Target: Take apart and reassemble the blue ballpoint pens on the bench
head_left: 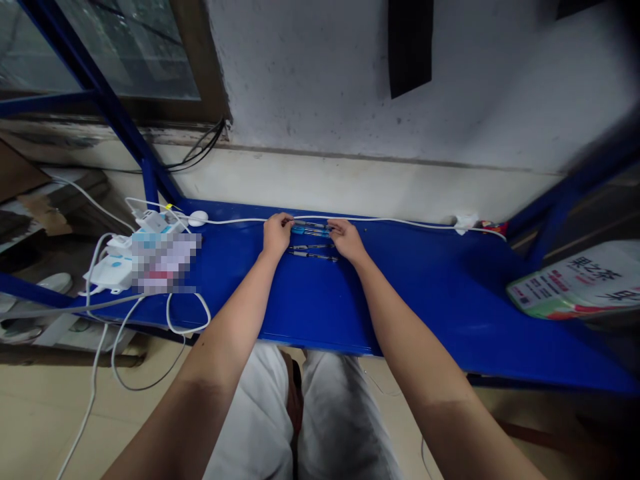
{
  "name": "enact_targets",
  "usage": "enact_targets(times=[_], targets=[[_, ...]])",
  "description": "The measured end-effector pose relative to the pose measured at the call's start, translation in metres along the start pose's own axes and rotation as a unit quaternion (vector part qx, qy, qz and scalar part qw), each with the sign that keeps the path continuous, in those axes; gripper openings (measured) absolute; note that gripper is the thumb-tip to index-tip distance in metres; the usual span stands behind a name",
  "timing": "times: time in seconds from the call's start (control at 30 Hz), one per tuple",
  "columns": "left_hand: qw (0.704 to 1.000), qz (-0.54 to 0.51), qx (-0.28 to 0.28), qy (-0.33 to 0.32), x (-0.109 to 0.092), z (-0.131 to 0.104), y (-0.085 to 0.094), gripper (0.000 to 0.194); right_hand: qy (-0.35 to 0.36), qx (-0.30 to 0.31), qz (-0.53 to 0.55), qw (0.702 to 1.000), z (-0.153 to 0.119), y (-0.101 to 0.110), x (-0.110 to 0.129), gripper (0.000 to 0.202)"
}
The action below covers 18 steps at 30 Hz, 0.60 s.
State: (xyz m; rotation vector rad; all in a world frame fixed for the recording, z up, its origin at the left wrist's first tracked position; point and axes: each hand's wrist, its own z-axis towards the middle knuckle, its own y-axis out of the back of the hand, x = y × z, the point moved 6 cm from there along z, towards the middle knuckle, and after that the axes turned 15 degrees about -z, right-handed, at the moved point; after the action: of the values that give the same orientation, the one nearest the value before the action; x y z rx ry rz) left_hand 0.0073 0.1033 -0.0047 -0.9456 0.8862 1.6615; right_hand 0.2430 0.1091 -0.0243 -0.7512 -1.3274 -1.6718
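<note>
Several pens lie side by side across the blue shelf, between my two hands. My left hand has its fingers closed at the left end of the farthest pen, a clear one with dark parts. At that pen's right end, my right hand also has its fingers curled in and closed. Just below it are light-blue pens, close to both hands. Nearer to me, two dark pens rest on the shelf at a slight angle to each other. The fingertips are small and partly hidden.
The blue shelf has a white cable along its back edge. White power strips with plugs and looping cords crowd the left end. A large labelled bottle stands at right. A crumpled white wrapper sits at the back right.
</note>
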Motion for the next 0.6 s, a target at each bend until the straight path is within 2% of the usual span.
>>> enact_targets(times=[0.37,0.43,0.6], targets=[[0.994,0.099,0.035,0.011,0.006,0.004,-0.004,0.012,0.068,-0.001,-0.14,0.988,-0.007,0.003,0.011,0.041],[0.993,0.108,0.054,0.006,0.003,0.003,-0.005,0.015,0.061,-0.003,-0.141,0.988,-0.006,0.002,0.009,0.04],[0.979,0.152,0.136,-0.003,-0.002,-0.004,-0.012,0.038,0.05,-0.015,-0.128,0.99,-0.005,0.003,0.006,0.04]])
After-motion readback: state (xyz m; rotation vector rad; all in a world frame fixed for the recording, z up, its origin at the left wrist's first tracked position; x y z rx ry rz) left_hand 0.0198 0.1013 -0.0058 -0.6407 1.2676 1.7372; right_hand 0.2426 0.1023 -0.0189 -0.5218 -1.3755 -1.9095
